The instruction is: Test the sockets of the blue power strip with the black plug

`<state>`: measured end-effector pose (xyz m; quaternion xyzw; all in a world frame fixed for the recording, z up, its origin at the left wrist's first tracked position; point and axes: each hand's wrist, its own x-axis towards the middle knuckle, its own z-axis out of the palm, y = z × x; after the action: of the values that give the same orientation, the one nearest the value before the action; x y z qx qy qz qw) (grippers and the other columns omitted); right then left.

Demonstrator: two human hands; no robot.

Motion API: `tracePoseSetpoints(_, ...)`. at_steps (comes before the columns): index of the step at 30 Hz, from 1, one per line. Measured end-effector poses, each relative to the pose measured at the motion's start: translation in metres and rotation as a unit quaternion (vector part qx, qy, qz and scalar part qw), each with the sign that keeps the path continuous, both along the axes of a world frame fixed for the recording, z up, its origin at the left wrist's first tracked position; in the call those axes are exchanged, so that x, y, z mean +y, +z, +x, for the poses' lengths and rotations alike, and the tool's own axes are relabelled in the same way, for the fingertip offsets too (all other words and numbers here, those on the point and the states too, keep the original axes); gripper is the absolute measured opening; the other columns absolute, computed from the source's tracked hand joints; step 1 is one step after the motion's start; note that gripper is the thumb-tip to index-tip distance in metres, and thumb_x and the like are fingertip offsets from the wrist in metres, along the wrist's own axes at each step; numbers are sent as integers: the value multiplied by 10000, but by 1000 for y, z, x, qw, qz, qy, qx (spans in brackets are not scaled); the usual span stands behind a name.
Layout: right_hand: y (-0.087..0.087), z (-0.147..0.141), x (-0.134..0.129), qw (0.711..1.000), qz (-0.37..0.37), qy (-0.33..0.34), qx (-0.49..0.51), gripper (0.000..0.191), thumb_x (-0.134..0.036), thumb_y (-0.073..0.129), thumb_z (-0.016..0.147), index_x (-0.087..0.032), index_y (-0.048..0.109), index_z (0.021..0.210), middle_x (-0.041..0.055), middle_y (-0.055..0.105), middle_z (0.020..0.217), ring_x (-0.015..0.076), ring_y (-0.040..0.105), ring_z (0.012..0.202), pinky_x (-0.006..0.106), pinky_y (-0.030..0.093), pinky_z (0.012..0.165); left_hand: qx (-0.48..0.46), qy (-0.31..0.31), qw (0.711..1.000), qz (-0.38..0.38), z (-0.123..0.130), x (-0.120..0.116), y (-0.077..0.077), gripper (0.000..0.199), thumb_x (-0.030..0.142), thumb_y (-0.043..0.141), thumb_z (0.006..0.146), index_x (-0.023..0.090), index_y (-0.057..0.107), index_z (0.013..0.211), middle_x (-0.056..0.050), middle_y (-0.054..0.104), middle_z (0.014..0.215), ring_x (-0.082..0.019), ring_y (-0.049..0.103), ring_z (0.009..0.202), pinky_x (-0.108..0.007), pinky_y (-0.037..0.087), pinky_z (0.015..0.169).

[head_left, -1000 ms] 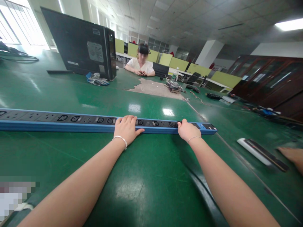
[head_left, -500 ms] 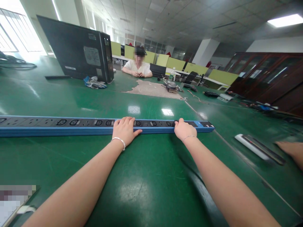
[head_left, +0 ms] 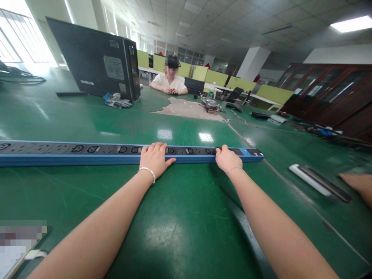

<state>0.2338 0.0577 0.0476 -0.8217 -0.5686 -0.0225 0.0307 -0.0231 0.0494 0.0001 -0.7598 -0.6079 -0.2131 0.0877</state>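
A long blue power strip (head_left: pixel 95 159) with a row of black sockets lies across the green tabletop, from the left edge to right of centre. My left hand (head_left: pixel 155 158) lies over the strip near its middle, fingers across the top and thumb along the near side. Further right, my right hand (head_left: pixel 228 159) is closed around a black plug (head_left: pixel 217 150) at the sockets, close to the strip's right end. Most of the plug is hidden by the fingers. A dark cable (head_left: pixel 232 197) runs down beneath my right forearm.
A black computer case (head_left: pixel 95 62) stands back left, with gloves (head_left: pixel 117 100) beside it. A person (head_left: pixel 170 79) sits across the table. Another person's hand (head_left: pixel 356 182) is at the right edge, near a white and black bar (head_left: pixel 310 180). A bottle (head_left: pixel 211 91) stands further back.
The view has shifted very slightly. Both hands keep their places on the strip.
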Motion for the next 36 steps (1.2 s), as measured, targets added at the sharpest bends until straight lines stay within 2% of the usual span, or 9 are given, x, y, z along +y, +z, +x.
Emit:
tracePoseSetpoints(5,-5,1,-2,999,19,-23,25,454,-440,176,902,-166,463,1122,167,633,962,270,615,899,381,442,754,-7,0,1000,3,0,-1,1,588,591,367,811,206,477,1242,-104,521,1276,-273,410,1195,-423,277,953)
tracePoseSetpoints(8,0,1,-1,1000,4,-19,21,448,-459,211,893,-170,486,1098,168,630,967,282,610,906,387,439,752,-8,0,1000,14,0,-1,1,579,589,352,821,198,493,1223,-102,529,1268,-264,421,1184,-418,282,950)
tracePoseSetpoints(11,16,2,-1,1000,12,-12,4,460,-475,228,887,-159,509,1067,176,631,951,288,607,899,383,434,751,-11,1,1000,16,0,-1,0,575,590,359,820,196,499,1216,-102,536,1259,-262,428,1178,-414,290,945)
tracePoseSetpoints(16,51,4,-6,992,121,-16,-16,487,-492,207,886,-166,531,1048,168,641,939,274,598,894,341,418,733,-17,-1,1000,8,1,-1,1,584,595,362,815,203,490,1228,-104,526,1270,-269,417,1190,-413,284,950)
tracePoseSetpoints(19,58,3,-7,994,110,13,-11,442,-481,254,874,-190,574,966,137,656,923,251,592,886,294,403,704,-20,0,1000,4,1,-1,0,588,594,355,816,199,486,1231,-106,530,1261,-270,419,1184,-416,284,947)
tracePoseSetpoints(25,48,-17,-11,991,92,97,7,424,-504,314,839,-206,595,733,78,659,808,193,575,754,245,339,579,-25,-9,1000,7,0,0,0,591,587,362,815,183,486,1228,-108,529,1255,-274,415,1186,-412,279,945)
tracePoseSetpoints(30,37,-50,-8,975,91,168,114,479,-531,285,845,-191,583,686,28,617,636,141,540,616,222,329,536,-25,-8,999,24,0,0,-1,590,593,373,815,166,507,1199,-106,549,1232,-262,437,1157,-407,290,938)
tracePoseSetpoints(32,32,-66,-1,975,71,170,121,465,-518,301,842,-190,591,684,34,624,641,144,555,624,221,345,545,-25,-9,999,29,0,0,-2,585,589,387,813,162,511,1193,-106,554,1227,-260,443,1151,-403,293,937)
tracePoseSetpoints(36,20,-92,13,985,42,159,60,402,-474,354,827,-195,617,707,77,666,777,185,600,764,234,379,614,-26,-9,999,37,0,1,-3,581,587,408,807,161,514,1190,-109,562,1213,-262,454,1135,-398,296,930)
